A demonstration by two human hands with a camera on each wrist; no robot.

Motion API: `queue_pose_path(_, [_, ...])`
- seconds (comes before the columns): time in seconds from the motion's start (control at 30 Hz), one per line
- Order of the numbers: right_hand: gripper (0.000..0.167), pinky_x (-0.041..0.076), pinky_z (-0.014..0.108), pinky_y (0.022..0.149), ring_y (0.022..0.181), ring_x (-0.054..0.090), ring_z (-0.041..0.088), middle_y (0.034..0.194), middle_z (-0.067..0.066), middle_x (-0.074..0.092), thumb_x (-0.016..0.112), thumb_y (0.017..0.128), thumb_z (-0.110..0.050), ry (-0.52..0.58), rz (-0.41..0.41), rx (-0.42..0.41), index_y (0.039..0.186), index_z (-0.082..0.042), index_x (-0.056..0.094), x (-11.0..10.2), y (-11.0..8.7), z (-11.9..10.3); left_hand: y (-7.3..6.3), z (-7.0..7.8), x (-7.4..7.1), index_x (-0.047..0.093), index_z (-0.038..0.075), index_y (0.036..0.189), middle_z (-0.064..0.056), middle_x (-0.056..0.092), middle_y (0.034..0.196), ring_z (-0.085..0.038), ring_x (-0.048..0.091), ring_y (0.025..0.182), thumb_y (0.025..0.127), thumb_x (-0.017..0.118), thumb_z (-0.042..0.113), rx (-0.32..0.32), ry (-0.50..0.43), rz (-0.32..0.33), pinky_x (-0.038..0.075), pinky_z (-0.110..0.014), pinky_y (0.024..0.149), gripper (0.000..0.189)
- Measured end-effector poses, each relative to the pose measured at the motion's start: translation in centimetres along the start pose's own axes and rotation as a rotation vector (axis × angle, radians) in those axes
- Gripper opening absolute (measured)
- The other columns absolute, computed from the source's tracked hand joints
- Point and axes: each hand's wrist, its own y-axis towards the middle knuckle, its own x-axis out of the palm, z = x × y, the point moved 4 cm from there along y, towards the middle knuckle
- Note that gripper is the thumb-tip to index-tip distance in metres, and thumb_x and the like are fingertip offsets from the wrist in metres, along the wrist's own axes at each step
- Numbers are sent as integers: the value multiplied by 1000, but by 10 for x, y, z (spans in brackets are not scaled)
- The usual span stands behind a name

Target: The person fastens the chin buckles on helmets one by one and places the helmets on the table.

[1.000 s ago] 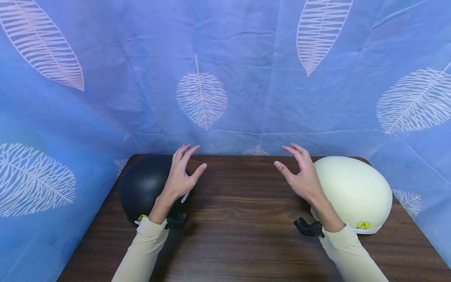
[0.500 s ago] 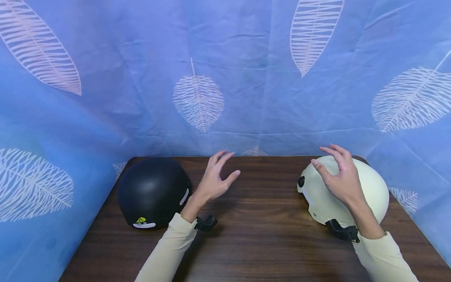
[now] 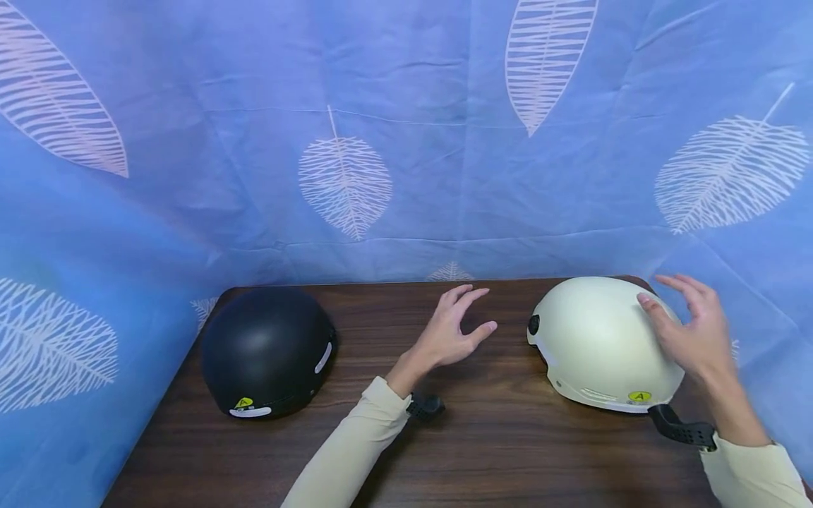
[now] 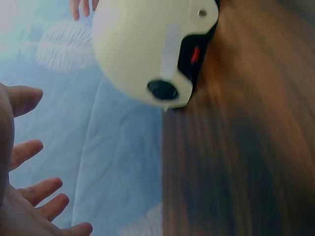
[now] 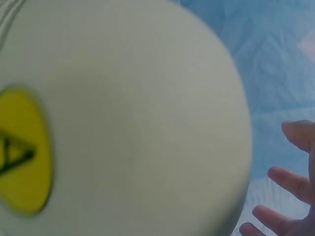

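A cream-white helmet (image 3: pixel 603 346) with a yellow oval sticker sits on the right part of the table. My right hand (image 3: pixel 695 339) is at its right side, fingers spread, with the thumb overlapping the shell in the head view. The right wrist view is mostly filled by the helmet's shell (image 5: pixel 147 118), with the fingers at the right edge. My left hand (image 3: pixel 447 335) is raised over the middle of the table, fingers spread and holding nothing, left of the white helmet. On the left part of the table stands a matte black helmet (image 3: pixel 267 346) with a yellow sticker and white strip.
Both helmets rest on a dark brown wooden table (image 3: pixel 495 451). Behind it and along its sides hangs a blue cloth (image 3: pixel 406 176) printed with white leaves. Each wrist wears a black band, the left wristband (image 3: pixel 425 407) and the right wristband (image 3: pixel 682 427).
Both hands have moved right: the left from over the black helmet to mid-table, the right across the white helmet to its far right side. The view has shifted slightly; both helmets stay put.
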Motion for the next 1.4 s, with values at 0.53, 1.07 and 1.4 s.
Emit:
queue_pose_path(0.53, [59, 16, 68, 112, 148, 13, 44, 163, 22, 16, 45, 104, -36, 7, -165, 71, 158, -25, 25, -1, -11, 49, 39, 61, 81, 32, 36, 155, -4, 19, 164, -25, 24, 149, 95, 55, 55, -74, -59, -103, 40, -47, 108, 67])
queue_pose_path(1.07, [55, 16, 0, 97, 143, 4, -3, 162, -19, 2, 28, 109, -33, 173, -247, 62, 159, -35, 4, 12, -30, 85, 50, 101, 126, 12, 56, 151, -3, 6, 166, -25, 9, 153, 87, 56, 69, -217, 1, -130, 33, -54, 111, 79])
queue_pose_path(1.4, [56, 17, 7, 103, 148, 3, 11, 166, -3, -4, 26, 109, -35, 189, -236, 88, 158, -36, 0, 19, -32, 86, 48, 99, 133, 13, 50, 155, -8, 5, 167, -28, 10, 152, 88, 58, 66, -176, 94, -110, 31, -51, 114, 82])
